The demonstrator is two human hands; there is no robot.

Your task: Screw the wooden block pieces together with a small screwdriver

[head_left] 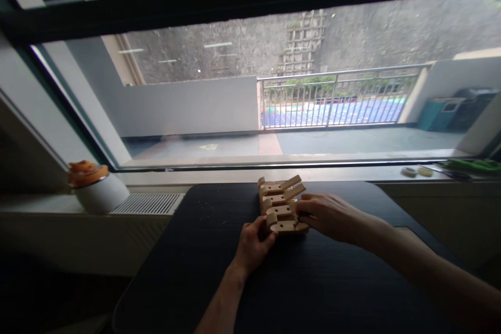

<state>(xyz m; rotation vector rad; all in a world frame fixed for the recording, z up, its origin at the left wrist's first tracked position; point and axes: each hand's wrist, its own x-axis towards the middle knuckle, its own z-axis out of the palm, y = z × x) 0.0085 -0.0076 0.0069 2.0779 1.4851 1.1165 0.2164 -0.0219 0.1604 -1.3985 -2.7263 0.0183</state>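
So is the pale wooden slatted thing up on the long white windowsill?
No, the pale wooden slatted thing rests on the black round-cornered table, between the bare left hand and right hand.

Left forearm point(225, 295) is being held outstretched, left hand point(251, 246) with thumb and forefinger parted; right forearm point(415, 265) is being held aslant, right hand point(326, 214) with fingers bent inward.
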